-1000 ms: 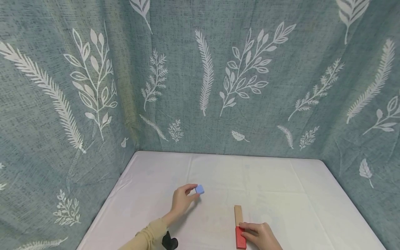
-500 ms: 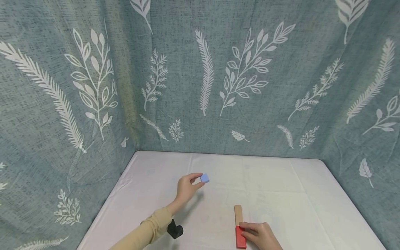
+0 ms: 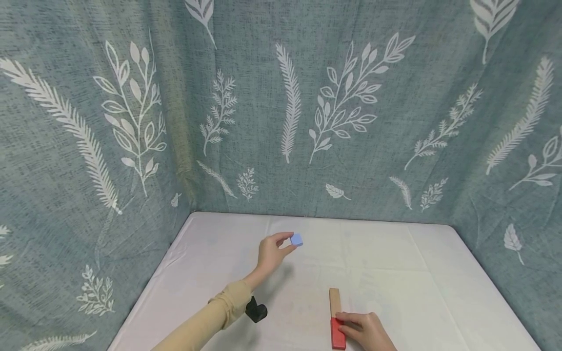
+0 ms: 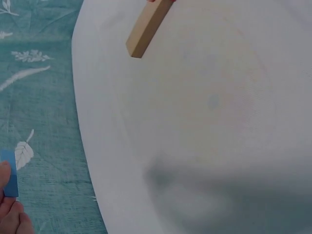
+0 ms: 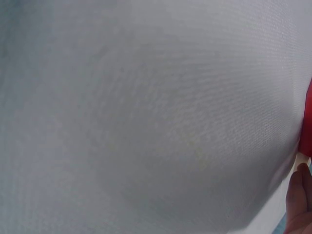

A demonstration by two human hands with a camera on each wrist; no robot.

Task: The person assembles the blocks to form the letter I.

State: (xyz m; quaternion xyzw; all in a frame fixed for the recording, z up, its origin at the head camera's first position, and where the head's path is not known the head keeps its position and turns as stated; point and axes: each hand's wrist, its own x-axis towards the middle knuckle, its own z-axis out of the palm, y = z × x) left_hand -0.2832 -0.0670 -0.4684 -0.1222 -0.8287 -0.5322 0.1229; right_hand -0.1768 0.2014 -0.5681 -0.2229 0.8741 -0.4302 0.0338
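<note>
My left hand (image 3: pixel 270 251) pinches a small blue block (image 3: pixel 296 240) between thumb and fingers, held above the table with a shadow below it. The left wrist view shows this blue block (image 4: pixel 10 175) at its left edge. A red block (image 3: pixel 337 337) lies on the table at the front, end to end with a plain wooden block (image 3: pixel 334 301). Thumb and fingers of my right hand (image 3: pixel 369 329) grip the red block near where the two blocks meet. Only a sliver of the red block (image 5: pixel 307 129) shows in the right wrist view.
A white cloth covers the table (image 3: pixel 386 273). Blue-green curtains (image 3: pixel 263 122) with white leaf patterns stand behind it and on both sides. A black device (image 3: pixel 256 310) sits at the left wrist.
My left hand has moved away from me and to the right, carrying the blue block. The right hand, the red block and the wooden block have stayed in place.
</note>
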